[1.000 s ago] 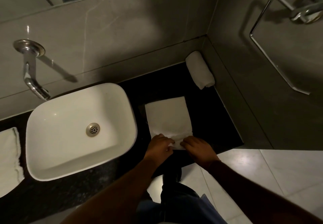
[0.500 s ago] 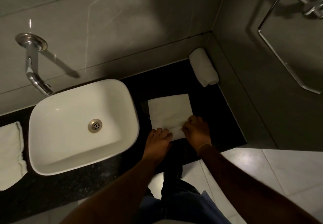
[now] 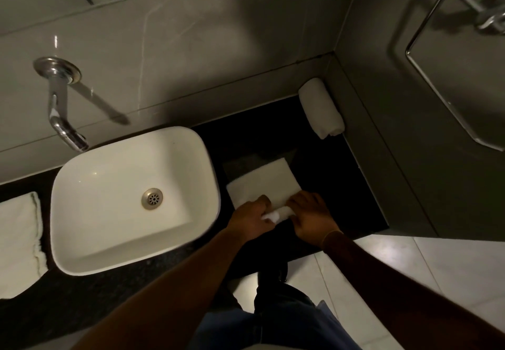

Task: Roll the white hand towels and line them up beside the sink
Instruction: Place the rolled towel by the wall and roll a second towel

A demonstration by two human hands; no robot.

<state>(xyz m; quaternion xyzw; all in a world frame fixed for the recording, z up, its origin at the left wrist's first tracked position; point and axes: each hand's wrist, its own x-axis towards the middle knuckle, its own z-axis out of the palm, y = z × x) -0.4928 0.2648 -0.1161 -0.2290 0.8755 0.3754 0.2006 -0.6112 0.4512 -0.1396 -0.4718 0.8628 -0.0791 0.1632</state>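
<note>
A white hand towel (image 3: 266, 183) lies on the black counter (image 3: 336, 186) just right of the white sink (image 3: 131, 199). Its near end is curled into a small roll. My left hand (image 3: 252, 217) grips the roll's left end and my right hand (image 3: 311, 217) presses its right end. A finished rolled towel (image 3: 321, 109) rests in the far right corner against the wall. A flat white towel (image 3: 19, 243) lies on the counter left of the sink.
A chrome tap (image 3: 61, 109) juts from the back wall over the sink. A metal towel ring (image 3: 448, 57) hangs on the right wall. The counter ends at a grey side wall on the right. Pale floor tiles (image 3: 410, 267) lie below.
The roll at the towel's near end has grown and moved away from me, so less flat towel shows. Both hands have followed it forward.
</note>
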